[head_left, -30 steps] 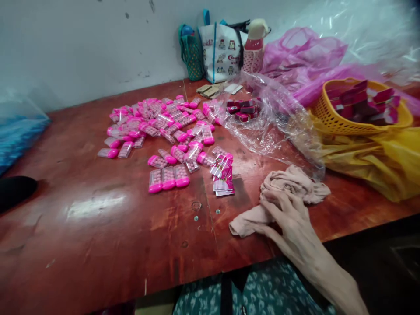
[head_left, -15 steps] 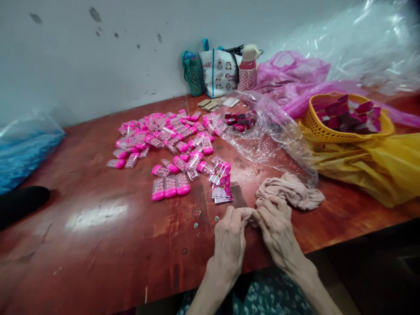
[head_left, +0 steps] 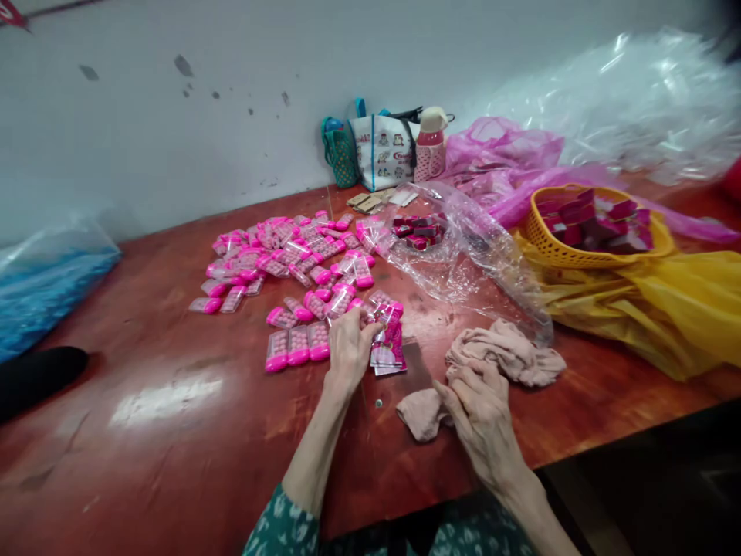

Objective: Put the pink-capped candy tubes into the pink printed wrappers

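My left hand [head_left: 350, 347] reaches over the near edge of the candy boxes, thumb and fingers apart, beside several pink printed sachets [head_left: 387, 344]. Its fingertips are partly hidden, and no held thing shows. Three clear candy boxes [head_left: 298, 345] with pink ends and pink balls inside lie in a row just left of it. Closed on a beige cloth [head_left: 421, 415] is my right hand [head_left: 478, 401], resting near the table's front. Part of that cloth sticks out left of the fingers; a bunched beige part [head_left: 509, 351] lies beyond the hand.
A heap of candy boxes [head_left: 278, 243] spreads across the table [head_left: 174, 463]. Clear plastic [head_left: 463, 259] lies around small dark-red packs [head_left: 417, 230]. At right, a yellow basket [head_left: 602, 259] of dark-red pieces stands on yellow plastic [head_left: 648, 309]. Bags and bottles stand by the wall.
My left hand has let go of the cloth and moved forward and left to the candy boxes and sachets. My right hand keeps the cloth, whose left end now lies loose.
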`<state>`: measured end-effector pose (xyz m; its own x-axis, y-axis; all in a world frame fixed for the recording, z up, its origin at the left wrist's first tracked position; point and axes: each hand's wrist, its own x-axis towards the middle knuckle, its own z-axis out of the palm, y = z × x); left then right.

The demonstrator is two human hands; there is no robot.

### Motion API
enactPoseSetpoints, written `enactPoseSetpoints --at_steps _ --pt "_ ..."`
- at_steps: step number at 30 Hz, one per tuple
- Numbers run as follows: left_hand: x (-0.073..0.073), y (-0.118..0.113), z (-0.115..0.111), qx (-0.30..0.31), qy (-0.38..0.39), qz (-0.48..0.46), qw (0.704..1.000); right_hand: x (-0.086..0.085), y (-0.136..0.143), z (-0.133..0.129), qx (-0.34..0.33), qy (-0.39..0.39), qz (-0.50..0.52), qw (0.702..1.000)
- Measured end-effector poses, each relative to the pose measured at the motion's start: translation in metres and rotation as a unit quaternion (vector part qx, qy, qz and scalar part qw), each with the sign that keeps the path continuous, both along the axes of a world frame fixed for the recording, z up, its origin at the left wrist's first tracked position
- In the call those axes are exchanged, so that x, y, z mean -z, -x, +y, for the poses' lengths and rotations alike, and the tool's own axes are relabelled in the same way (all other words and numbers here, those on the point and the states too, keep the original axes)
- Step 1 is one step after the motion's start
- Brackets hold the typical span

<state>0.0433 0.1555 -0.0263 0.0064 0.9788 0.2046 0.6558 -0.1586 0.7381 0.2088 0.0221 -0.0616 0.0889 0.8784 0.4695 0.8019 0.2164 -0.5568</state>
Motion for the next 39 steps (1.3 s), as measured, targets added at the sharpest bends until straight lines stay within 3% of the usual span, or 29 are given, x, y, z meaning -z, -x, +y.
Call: enactPoseSetpoints --at_steps 5,14,19,21,23,25,26,29,32,35,39 --pt "0.006 0.005 -0.009 -0.022 0.047 -0.101 0.994 -0.005 0.001 0.001 -0.004 0.004 0.017 1.000" --pt "0.005 0.026 -0.060 -0.111 0.083 -0.286 0.948 -0.001 0.000 -0.004 0.007 -0.006 0.042 0.999" --pt "-0.013 0.018 -0.090 -0.109 0.083 -0.373 0.918 -0.028 0.025 -0.011 0.047 -0.053 0.128 0.989" --pt "-0.018 0.011 -0.103 -0.096 0.094 -0.424 0.895 -0.039 0.041 -0.008 0.004 0.014 0.239 0.971" --pt "-0.021 0.005 -0.113 -0.091 0.103 -0.469 0.872 -0.045 0.055 -0.002 -0.052 0.124 0.363 0.922" --pt "-0.023 0.004 -0.120 -0.095 0.113 -0.494 0.857 -0.045 0.065 0.003 -0.083 0.187 0.417 0.886" --pt "-0.024 0.005 -0.123 -0.096 0.123 -0.502 0.851 -0.043 0.068 0.005 -0.088 0.199 0.417 0.883" --pt "-0.028 0.013 -0.125 -0.062 0.179 -0.511 0.838 -0.038 0.072 0.004 -0.080 0.198 0.365 0.906" --pt "-0.029 0.020 -0.122 -0.023 0.192 -0.492 0.849 -0.034 0.073 0.001 -0.092 0.174 0.294 0.935" --pt "-0.025 0.022 -0.118 -0.052 0.166 -0.489 0.855 -0.031 0.077 -0.002 -0.109 0.125 0.230 0.959" --pt "-0.020 0.020 -0.115 -0.103 0.173 -0.530 0.824 -0.027 0.083 -0.002 -0.138 0.085 0.183 0.970"
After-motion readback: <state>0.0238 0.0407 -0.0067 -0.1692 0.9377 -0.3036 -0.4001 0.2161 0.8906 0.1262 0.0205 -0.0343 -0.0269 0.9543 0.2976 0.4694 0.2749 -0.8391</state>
